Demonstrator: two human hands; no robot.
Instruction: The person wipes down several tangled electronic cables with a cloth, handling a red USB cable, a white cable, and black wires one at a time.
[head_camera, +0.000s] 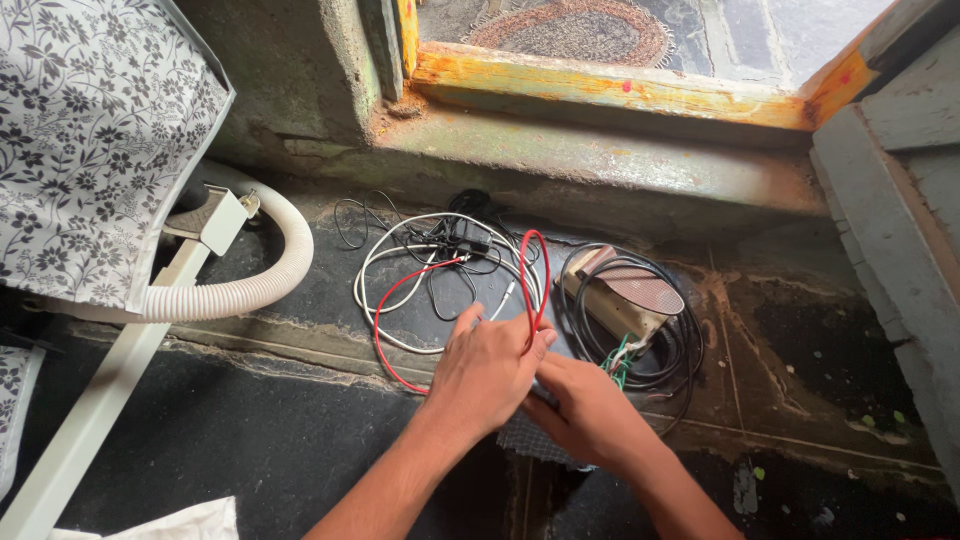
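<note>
My left hand (487, 368) rests on the dark floor over a tangle of wires, its fingers pinching a loop of red wire (532, 262) that stands up from the pile. White wires (400, 262) and thin black wires (462, 232) lie coiled just beyond it. My right hand (585, 408) sits beside and partly under the left, fingers closed on something small near a bundle of green and white wires (620, 358); what it grips is hidden. A beige foot pedal (628, 296) with a ribbed top lies to the right, ringed by a black cable (680, 345).
A white corrugated hose (255, 285) curves at the left beside a white frame leg (95, 410) and a floral cloth cover (95, 130). A worn stone step and a yellow-painted door sill (610, 90) run across the back. A grey door edge (900, 230) stands at the right.
</note>
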